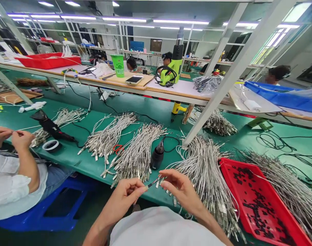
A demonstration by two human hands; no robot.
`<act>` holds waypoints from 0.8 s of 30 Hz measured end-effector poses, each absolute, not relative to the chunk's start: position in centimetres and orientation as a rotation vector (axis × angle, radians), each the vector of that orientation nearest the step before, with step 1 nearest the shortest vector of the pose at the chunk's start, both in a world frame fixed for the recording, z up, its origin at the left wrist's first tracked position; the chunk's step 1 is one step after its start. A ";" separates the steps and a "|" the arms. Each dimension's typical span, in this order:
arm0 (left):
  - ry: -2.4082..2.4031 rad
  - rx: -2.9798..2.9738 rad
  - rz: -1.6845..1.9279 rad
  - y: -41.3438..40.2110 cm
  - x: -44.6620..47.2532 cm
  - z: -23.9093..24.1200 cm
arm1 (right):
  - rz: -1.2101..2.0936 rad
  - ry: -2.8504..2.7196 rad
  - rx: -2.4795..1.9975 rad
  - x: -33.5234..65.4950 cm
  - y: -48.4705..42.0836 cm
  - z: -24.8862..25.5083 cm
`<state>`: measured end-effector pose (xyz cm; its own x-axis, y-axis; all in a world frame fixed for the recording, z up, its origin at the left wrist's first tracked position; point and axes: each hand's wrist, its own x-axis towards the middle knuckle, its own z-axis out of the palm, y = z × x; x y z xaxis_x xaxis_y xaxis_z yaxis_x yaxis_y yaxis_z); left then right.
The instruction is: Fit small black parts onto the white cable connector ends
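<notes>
My left hand (131,192) is closed, its thumb and forefinger pinching a thin cable with a short black sleeve (152,184). Fine wires, partly reddish, stick out of the sleeve towards the right. My right hand (181,187) is beside them, thumb and forefinger apart, with the wire ends reaching the forefinger's tip. Just beyond both hands stands a black heat gun nozzle (157,156), pointing up. White cables with metal USB plugs lie in a bundle (139,152) behind my left hand. Another large bundle (204,171) lies beside my right hand.
A red tray (226,171) with small black pieces stands at right, next to more cables (284,184). A slanted white post (212,106) rises from the green table. Overhead, a shelf holds a green heat gun (175,65) and phone (134,80). A co-worker's hands (21,138) work at left.
</notes>
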<state>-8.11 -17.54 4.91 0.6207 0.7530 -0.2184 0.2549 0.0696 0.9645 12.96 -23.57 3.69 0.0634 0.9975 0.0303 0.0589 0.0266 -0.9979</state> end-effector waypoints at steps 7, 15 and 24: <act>0.841 1.885 0.393 -15.1 -10.6 9.8 | 0.879 -1.397 -1.348 11.4 -22.8 6.6; 0.611 2.384 0.542 -11.0 -9.2 16.2 | 0.361 -1.650 -1.366 12.1 -21.2 12.1; 0.491 2.518 0.491 -6.6 -6.0 11.5 | 0.085 -1.661 -1.628 12.0 -19.5 9.6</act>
<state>-5.99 -6.59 11.51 0.8683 0.4327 0.2423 0.2430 -0.7972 0.5527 11.99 -19.49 9.60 0.1389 0.8686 0.4756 0.8154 0.1722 -0.5527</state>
